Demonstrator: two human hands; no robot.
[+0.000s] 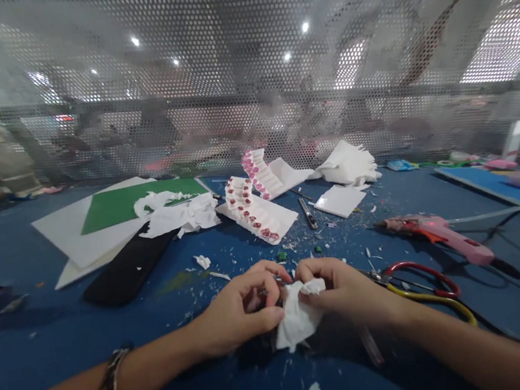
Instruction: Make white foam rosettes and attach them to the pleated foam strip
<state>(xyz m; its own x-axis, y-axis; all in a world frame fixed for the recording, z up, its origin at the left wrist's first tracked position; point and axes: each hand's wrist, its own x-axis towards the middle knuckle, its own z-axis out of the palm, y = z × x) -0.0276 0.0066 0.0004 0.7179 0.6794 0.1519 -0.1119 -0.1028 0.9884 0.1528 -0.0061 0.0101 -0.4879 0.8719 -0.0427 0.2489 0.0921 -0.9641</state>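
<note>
A crumpled piece of white tissue paper point(298, 317) hangs between both hands, low over the near middle of the blue table. My left hand point(246, 303) is closed, its thumb and fingers pinching the paper's left upper edge. From the other side, my right hand point(343, 290) pinches the paper near a small twisted fold at the top. The fingertips of the two hands almost meet. Beyond them lie a white strip with dark red dots point(256, 218) and a curled white strip with pink dots point(264, 172). Scissors point(433, 290) with red and yellow handles lie beside my right wrist.
A pink glue gun point(454, 238) with its cable rests at right. Behind are a craft knife point(308, 213), a white card point(339, 200) and stacked white tissue point(347, 162). Torn paper point(185, 215), green sheet point(111, 208) and a black flat object point(130, 271) lie left. A perforated metal screen point(203, 67) stands behind.
</note>
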